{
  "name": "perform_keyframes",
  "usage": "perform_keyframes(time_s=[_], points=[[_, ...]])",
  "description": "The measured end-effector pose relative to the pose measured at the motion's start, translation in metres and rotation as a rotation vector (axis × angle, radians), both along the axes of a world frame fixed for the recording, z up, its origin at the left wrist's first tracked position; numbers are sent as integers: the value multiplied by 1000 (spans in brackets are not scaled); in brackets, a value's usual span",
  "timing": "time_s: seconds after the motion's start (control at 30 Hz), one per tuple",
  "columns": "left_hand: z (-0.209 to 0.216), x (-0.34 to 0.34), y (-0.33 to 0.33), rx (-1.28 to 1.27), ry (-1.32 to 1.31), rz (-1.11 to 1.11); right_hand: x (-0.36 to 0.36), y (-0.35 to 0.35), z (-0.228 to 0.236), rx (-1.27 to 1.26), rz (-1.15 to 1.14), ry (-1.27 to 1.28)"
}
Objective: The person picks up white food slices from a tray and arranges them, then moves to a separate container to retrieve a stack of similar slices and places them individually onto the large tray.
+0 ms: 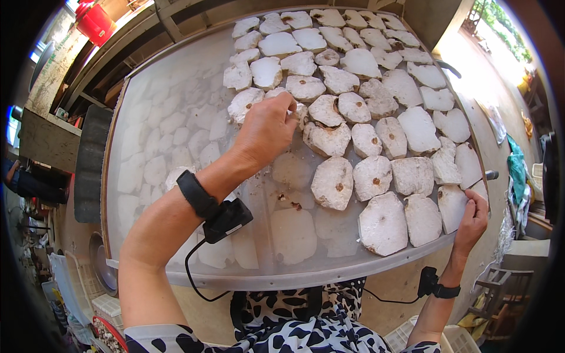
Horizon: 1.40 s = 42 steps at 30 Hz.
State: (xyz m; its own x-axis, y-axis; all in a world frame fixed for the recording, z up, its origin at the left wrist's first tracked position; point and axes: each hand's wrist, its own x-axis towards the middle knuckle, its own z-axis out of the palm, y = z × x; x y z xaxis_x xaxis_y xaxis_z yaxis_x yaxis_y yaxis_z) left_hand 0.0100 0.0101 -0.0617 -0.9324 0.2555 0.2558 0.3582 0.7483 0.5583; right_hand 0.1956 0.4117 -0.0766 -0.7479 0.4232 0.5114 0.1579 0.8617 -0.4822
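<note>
Rows of thick off-white slices [383,223], many with a small brown spot or hole in the middle, lie on a large mesh-topped tray [272,259]. My left hand [268,129] reaches over the tray's middle, its fingers closed on a rough white slice [301,115] that they partly cover. At the near right corner my right hand [472,222] grips the tray's edge with bent fingers, touching the corner slice [452,207]. Brown crumbs [296,206] are scattered on the mesh near the front. Through the mesh, more pale slices show faintly on a layer beneath.
Black wrist straps carry small cabled boxes [228,220]; one cable hangs over the tray's front edge. A red container [94,25] stands at the far left. Chairs [503,289] and cloths [517,167] are on the right. White crates [459,339] sit low beside me.
</note>
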Motion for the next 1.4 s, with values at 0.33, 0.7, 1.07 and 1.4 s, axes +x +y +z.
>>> perform_keyframes(time_s=[0.33, 0.7, 1.07, 1.4], points=[[1, -6, 0, 87, -115, -25, 2, 3, -1, -12, 5, -1], [66, 40, -100, -151, -260, 129, 2, 9, -4, -2, 19, 1], [61, 69, -126, -254, -562, -30, 0, 17, -13, -8, 22, 5], [56, 66, -99, -377, -472, -24, -1, 15, -12, -36, 38, 25]])
